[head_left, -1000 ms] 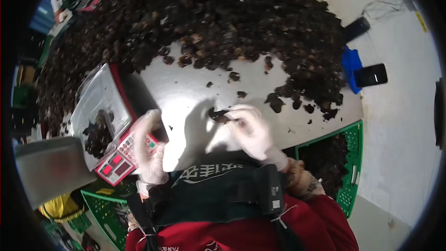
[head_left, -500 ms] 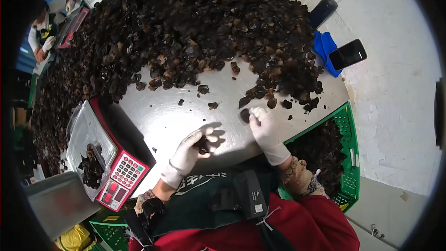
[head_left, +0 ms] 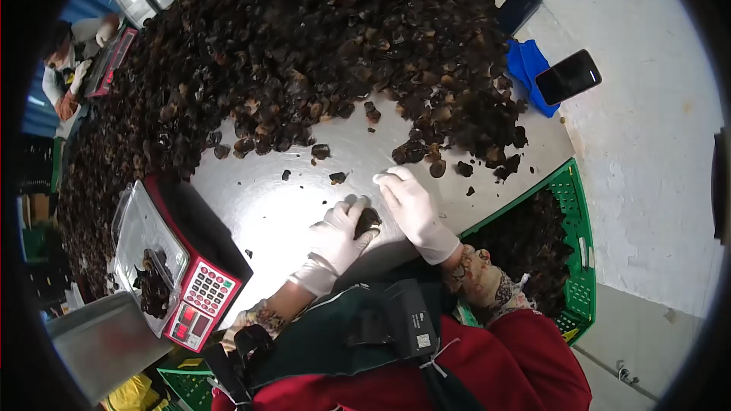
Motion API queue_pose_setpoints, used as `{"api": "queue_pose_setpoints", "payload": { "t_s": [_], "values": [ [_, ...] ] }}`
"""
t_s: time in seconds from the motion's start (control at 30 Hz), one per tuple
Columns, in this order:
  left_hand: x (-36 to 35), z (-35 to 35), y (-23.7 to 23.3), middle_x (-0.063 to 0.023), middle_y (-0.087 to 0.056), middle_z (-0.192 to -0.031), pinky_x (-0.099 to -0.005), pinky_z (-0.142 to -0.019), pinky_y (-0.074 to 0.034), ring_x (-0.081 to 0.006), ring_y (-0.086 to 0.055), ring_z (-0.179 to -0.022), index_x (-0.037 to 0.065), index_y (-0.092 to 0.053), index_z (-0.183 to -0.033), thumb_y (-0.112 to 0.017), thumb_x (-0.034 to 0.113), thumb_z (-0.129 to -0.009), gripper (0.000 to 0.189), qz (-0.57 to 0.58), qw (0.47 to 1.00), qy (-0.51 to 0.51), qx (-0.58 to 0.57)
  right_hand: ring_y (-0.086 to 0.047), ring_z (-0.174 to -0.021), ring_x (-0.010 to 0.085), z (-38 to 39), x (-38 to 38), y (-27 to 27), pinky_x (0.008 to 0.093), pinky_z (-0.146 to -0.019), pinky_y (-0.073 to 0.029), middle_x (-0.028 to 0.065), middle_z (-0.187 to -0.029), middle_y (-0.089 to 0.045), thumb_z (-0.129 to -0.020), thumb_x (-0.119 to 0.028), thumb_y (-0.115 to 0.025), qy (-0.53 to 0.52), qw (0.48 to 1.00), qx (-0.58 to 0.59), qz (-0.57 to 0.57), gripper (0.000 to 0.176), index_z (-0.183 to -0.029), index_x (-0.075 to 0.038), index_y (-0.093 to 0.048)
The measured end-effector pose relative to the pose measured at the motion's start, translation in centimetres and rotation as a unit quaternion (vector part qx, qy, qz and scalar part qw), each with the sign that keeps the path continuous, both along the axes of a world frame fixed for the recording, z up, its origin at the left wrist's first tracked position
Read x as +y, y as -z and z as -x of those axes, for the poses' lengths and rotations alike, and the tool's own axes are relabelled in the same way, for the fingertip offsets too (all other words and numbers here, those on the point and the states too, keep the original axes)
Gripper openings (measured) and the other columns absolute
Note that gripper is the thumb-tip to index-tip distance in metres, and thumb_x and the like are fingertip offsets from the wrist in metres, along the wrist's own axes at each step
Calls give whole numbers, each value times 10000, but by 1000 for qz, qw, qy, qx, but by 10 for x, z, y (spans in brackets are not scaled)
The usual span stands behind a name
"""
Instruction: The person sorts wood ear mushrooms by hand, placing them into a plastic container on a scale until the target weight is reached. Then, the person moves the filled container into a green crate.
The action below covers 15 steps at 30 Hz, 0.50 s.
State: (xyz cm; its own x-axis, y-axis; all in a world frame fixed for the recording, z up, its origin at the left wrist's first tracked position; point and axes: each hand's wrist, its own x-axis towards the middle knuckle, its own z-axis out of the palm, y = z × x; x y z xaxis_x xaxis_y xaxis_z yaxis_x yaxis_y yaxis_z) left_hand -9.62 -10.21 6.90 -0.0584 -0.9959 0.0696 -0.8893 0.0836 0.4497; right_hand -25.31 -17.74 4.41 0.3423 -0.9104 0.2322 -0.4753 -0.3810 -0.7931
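Note:
Low over the bare steel in front of me, my left hand (head_left: 339, 237), in a white glove, curls its thumb and fingers around a dark wood ear mushroom piece (head_left: 368, 221). Just to the right, my right hand (head_left: 411, 209), also gloved, has its fingers bent and pressed together; what they hold, if anything, I cannot make out. A few small loose scraps, such as this dark piece (head_left: 337, 178), lie on the table (head_left: 251, 183) beyond my hands. Behind them rises a large heap of wood ear mushrooms (head_left: 304, 46).
A red scale (head_left: 205, 297) at left carries a clear tray (head_left: 156, 232) with some mushrooms. At right stands a green crate (head_left: 582, 259) of dark pieces. A phone (head_left: 569, 78) on blue cloth (head_left: 525, 68) and a dark cylinder (head_left: 521, 6) edge the table. Another person works far left.
My left hand has moved right and turned palm down with the mushroom piece, nearing my right hand. The right hand has shifted slightly left. The view has tilted a little.

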Motion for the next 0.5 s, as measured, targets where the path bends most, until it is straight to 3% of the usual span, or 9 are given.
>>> {"api": "queue_pose_setpoints", "payload": {
  "t_s": [0.1,0.17,0.2,0.23,0.3,0.37,0.4,0.43,0.5],
  "values": [
    [0,0,13,-94,-624,-941,-360,-717,-535,-282,-636,-857,116,-670,-1061,-776,248,-758,348,-29,999,-9,31,-638,-895,279,5,5,-2,354,-756,-523,112,-990,-625,-872,-22,-631,17,997,-78,5,134,-1001,-52,-655],
    [0,-11,24,-78,-645,-942,-325,-692,-538,-200,-657,-863,79,-660,-1059,-711,200,-834,261,-50,951,-18,306,-639,-885,284,8,13,-23,353,-754,-526,124,-983,-624,-855,2,-642,22,993,-114,5,163,-1011,-42,-658],
    [0,-15,22,-85,-647,-976,-309,-682,-540,-197,-656,-883,61,-634,-1104,-679,203,-858,288,-176,836,-82,513,-638,-884,277,10,18,-30,335,-752,-526,137,-1016,-619,-849,16,-649,-15,994,-110,25,181,-1025,-28,-659],
    [-1,-20,18,-92,-648,-1010,-292,-672,-543,-195,-656,-902,44,-609,-1150,-646,205,-882,315,-287,658,-142,681,-641,-891,264,8,21,-35,321,-758,-524,134,-1025,-622,-853,25,-649,-51,992,-113,9,182,-1028,-24,-663],
    [-4,-28,21,-151,-628,-1082,-279,-605,-556,-237,-654,-940,17,-510,-1263,-562,276,-909,442,-323,445,-138,824,-644,-905,257,0,33,-48,318,-765,-524,135,-1026,-627,-859,17,-651,-110,970,-190,-100,180,-1033,-25,-672],
    [-6,-30,26,-152,-650,-1104,-321,-581,-604,-257,-676,-959,12,-505,-1309,-547,257,-923,459,-303,335,-142,881,-641,-912,266,2,26,-48,319,-780,-525,129,-1077,-620,-870,-14,-651,-111,974,-177,-86,213,-1082,-28,-664],
    [-9,-30,31,-171,-641,-1122,-323,-584,-604,-322,-665,-989,-1,-484,-1327,-554,252,-907,496,-296,287,-108,904,-639,-909,272,4,15,-42,322,-779,-525,128,-1097,-616,-871,-24,-652,-86,980,-162,-71,226,-1096,-29,-660],
    [-13,-34,35,-177,-627,-1156,-336,-626,-607,-374,-645,-1035,-13,-482,-1323,-560,242,-895,504,-301,282,-42,910,-638,-906,279,6,2,-37,324,-779,-526,126,-1116,-611,-872,-34,-654,-62,985,-148,-56,239,-1110,-31,-656],
    [-11,-31,39,-182,-613,-1194,-349,-675,-600,-377,-625,-1087,-25,-479,-1318,-565,255,-888,520,-258,294,-25,920,-525,-1141,308,14,-24,-42,383,-926,-461,118,-1248,-552,-828,-46,-636,27,992,95,79,339,-1166,-63,-645]
  ]
}}
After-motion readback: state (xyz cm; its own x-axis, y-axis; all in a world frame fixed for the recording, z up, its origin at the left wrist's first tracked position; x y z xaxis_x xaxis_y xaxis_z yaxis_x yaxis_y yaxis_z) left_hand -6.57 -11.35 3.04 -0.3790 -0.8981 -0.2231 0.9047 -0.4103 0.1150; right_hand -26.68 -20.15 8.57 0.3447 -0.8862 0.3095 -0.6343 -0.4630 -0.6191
